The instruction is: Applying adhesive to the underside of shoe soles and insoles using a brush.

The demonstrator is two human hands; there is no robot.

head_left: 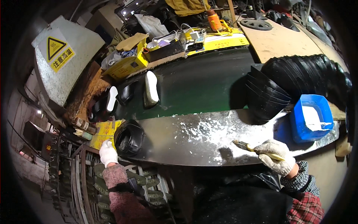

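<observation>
In a pale knit glove, my right hand (276,156) is closed around the light handle of a brush (244,146). Its dark bristles point left, low over the white-smeared part of a metal plate (160,138). My left hand (108,153), also gloved, is at the plate's left end, beside a yellow printed board (106,129); its fingers are turned away from view. Just right of it, a rounded black leather-like piece (129,138) rests on the plate. A blue tub (298,123) of white paste stands beyond my right hand.
A tall stack of black leather-like pieces (298,76) leans at the right. Behind the plate runs a dark green belt (201,89) carrying white-soled shoes (151,89). A yellow box (128,67) and an orange bottle (214,20) stand farther back. Racked shoes (153,183) are below left.
</observation>
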